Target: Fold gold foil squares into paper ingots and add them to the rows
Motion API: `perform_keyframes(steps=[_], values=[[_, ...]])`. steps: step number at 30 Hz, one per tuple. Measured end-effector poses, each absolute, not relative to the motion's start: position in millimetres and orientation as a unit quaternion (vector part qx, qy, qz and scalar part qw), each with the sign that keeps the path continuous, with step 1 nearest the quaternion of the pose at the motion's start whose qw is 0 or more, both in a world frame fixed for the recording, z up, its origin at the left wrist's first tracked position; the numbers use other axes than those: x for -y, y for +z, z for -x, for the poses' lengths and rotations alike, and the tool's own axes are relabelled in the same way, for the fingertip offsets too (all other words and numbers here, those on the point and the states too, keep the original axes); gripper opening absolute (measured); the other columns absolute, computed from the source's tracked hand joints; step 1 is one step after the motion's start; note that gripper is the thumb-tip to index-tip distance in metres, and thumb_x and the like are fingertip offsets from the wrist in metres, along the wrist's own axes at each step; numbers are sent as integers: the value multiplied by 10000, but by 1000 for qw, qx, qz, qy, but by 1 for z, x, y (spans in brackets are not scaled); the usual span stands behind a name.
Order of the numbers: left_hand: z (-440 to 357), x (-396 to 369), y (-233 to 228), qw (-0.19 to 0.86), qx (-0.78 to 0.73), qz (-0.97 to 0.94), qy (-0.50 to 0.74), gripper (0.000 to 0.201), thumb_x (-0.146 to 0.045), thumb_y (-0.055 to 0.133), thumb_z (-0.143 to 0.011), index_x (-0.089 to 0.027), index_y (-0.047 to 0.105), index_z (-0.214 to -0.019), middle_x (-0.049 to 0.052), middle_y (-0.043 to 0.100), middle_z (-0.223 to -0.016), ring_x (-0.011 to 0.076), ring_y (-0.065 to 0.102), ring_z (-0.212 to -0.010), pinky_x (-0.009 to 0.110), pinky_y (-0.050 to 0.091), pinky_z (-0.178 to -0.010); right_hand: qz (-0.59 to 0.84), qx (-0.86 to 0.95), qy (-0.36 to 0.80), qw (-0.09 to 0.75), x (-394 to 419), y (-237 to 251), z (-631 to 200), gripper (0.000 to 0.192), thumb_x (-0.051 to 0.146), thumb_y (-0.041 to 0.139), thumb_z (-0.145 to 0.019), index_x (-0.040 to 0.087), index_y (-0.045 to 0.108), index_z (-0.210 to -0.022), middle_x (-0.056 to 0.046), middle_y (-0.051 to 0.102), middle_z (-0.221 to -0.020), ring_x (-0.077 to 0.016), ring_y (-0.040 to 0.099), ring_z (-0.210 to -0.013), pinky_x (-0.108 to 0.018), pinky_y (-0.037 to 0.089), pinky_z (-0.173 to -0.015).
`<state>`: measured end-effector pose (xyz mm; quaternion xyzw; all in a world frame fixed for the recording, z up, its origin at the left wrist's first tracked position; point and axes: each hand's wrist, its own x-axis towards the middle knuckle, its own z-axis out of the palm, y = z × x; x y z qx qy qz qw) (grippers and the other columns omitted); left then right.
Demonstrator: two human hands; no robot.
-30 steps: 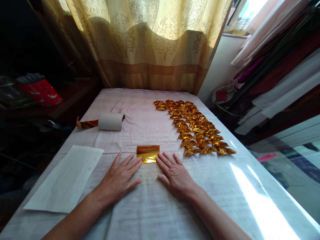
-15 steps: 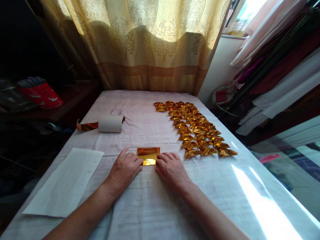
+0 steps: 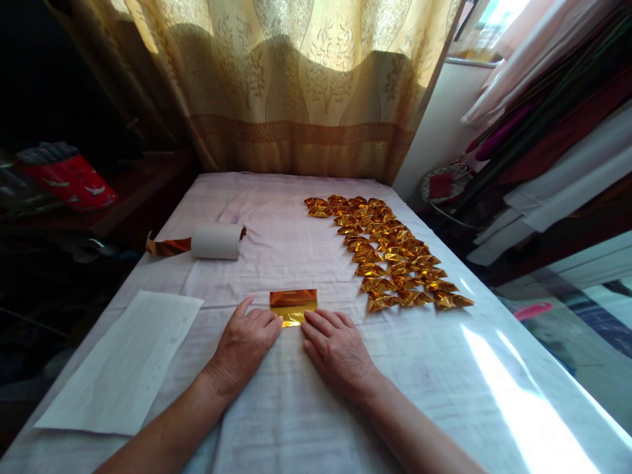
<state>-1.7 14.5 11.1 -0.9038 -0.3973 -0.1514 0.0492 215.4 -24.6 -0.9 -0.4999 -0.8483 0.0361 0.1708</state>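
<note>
At the far left, off the counter, a red package [image 3: 69,181] lies on a dark shelf. On the counter [image 3: 296,408], which is covered by a pale cloth, a white paper sheet [image 3: 123,362] lies flat near the left edge. Beyond it, a white roll [image 3: 216,241] lies on its side with a strip of copper-coloured foil [image 3: 168,246] trailing from its left end.

Your left hand [image 3: 247,345] rests palm down on the cloth. Its fingers are curled slightly and closed together, and the fingertips [image 3: 276,320] touch the near left corner of the gold foil piece [image 3: 293,304]. The hand grips nothing; it only presses at the foil's edge.

The gold foil piece lies flat on the cloth at the centre of the counter, between your two hands and just beyond them. Its far half appears darker and its near half catches bright light.

Your right hand [image 3: 338,349] also rests palm down, fingers extended and held together, with the fingertips [image 3: 310,318] touching the near right corner of the foil piece. It holds nothing.

To the right, well apart from your hands, folded gold foil pieces [image 3: 390,253] lie in rows running from the far centre of the counter toward the right edge. A patterned curtain [image 3: 306,85] hangs behind the counter. At the far right, rolled fabrics [image 3: 548,118] are stacked on shelving.
</note>
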Motion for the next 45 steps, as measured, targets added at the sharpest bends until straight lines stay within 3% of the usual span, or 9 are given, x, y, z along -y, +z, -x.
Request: perform_keyframes(steps=[9,14,20,24,28,37,45], values=[[3,-16,10,37,394,902,-173,230,-161,442,-970,-225,659,-928,9,675,-780,173,622,-764,501,361,-1085,529,824,14,200,24,3,-233,252,267,489,-985,213,712,-1089,-66,711,-1191,-233,597,-1095,-396,403,-962],[4,-16,13,64,393,904,-156,236,-147,436,-974,-210,653,-906,5,676,-759,171,628,-740,496,383,-1068,549,817,26,171,13,8,-223,216,250,562,-952,240,690,-1126,-71,673,-1242,-239,560,-1145,-384,404,-957],[4,-18,10,82,396,900,-164,207,-161,473,-972,-207,642,-862,8,695,-785,174,644,-748,467,414,-1034,563,809,23,170,3,5,-222,177,274,544,-979,273,719,-1003,-51,695,-1162,-215,591,-1040,-356,412,-895],[6,-23,5,91,398,892,-192,232,-179,426,-999,-196,656,-971,31,732,-873,176,663,-793,412,448,-984,561,807,26,182,-2,4,-224,212,281,503,-998,241,710,-974,-56,710,-1102,-208,605,-976,-340,423,-848],[9,-28,1,50,406,886,-220,273,-246,396,-1019,-188,662,-1036,46,743,-938,187,661,-831,402,467,-944,565,809,25,161,-10,4,-225,238,279,489,-1001,207,698,-916,-66,710,-1007,-205,603,-913,-330,433,-838],[13,-32,0,-39,440,862,-248,282,-323,435,-1012,-192,683,-987,47,722,-895,194,641,-829,341,494,-789,602,787,10,133,-19,4,-219,219,280,511,-979,196,667,-851,-71,671,-916,-219,578,-865,-333,416,-776],[10,-38,-1,-52,471,846,-244,232,-315,489,-980,-216,686,-908,28,725,-857,205,648,-814,354,472,-771,601,777,15,189,-22,-3,-221,183,270,568,-941,200,641,-788,-56,652,-863,-204,571,-822,-313,393,-741]])
